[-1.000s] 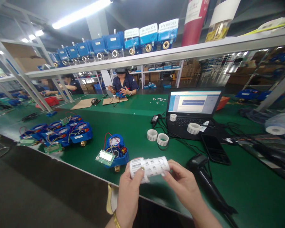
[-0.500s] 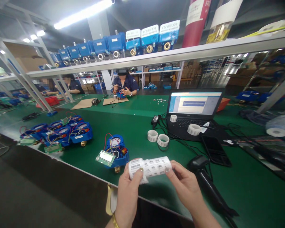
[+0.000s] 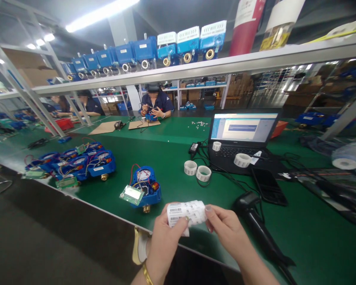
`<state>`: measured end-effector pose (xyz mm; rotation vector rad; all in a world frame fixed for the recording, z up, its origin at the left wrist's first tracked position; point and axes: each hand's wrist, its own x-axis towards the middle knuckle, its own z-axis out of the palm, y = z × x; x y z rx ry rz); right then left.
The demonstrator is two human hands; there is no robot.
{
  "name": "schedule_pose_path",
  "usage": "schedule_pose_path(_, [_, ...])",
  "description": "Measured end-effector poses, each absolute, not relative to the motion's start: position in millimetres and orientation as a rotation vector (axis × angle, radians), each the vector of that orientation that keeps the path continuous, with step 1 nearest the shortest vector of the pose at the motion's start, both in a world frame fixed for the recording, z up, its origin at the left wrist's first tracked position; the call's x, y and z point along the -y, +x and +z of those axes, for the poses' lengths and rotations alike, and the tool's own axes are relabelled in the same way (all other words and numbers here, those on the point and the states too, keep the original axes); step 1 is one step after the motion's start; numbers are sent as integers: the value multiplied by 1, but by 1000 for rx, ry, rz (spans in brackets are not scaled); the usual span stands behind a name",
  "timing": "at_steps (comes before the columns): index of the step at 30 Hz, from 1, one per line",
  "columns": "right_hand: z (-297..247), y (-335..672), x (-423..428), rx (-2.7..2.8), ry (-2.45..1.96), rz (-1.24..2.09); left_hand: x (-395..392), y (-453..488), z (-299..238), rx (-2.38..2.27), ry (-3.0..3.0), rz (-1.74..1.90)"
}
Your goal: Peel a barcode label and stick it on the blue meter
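Observation:
White barcode labels [image 3: 178,211] are held between my two hands above the table's front edge. My left hand [image 3: 169,233] grips them from the left, its thumb pressed on the printed face. My right hand [image 3: 224,223] pinches their right end between thumb and fingers. Just beyond my left hand stands a blue water meter [image 3: 144,186], open, with wires and a green circuit board [image 3: 132,194] hanging off its left side. Right of my right hand lies a black barcode scanner [image 3: 261,225]. Two label rolls, one of them a white roll [image 3: 203,173], stand behind my hands.
A laptop [image 3: 240,138] with more label rolls on it stands at the back right, a phone [image 3: 268,186] before it. Several blue meters [image 3: 77,162] are grouped at the left. A shelf [image 3: 178,75] carrying meters spans overhead. A co-worker [image 3: 156,105] sits across the table.
The label strip between my hands is shorter and more bunched up. My left hand has moved right and slightly down, closer to my right hand.

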<state>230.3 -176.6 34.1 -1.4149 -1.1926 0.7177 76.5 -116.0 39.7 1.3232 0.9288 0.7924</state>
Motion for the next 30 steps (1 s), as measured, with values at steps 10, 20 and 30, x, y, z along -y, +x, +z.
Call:
schedule_pose_path(10, [17,224,174,959,-1263,681,116,79,34,-866,958,824])
schedule_pose_path(20, [20,229,177,996,-1222,649,115,79,33,-879,1097,787])
schedule_pose_path(30, [39,238,186,1388,-1326,174,115,83,36,-836,1016,788])
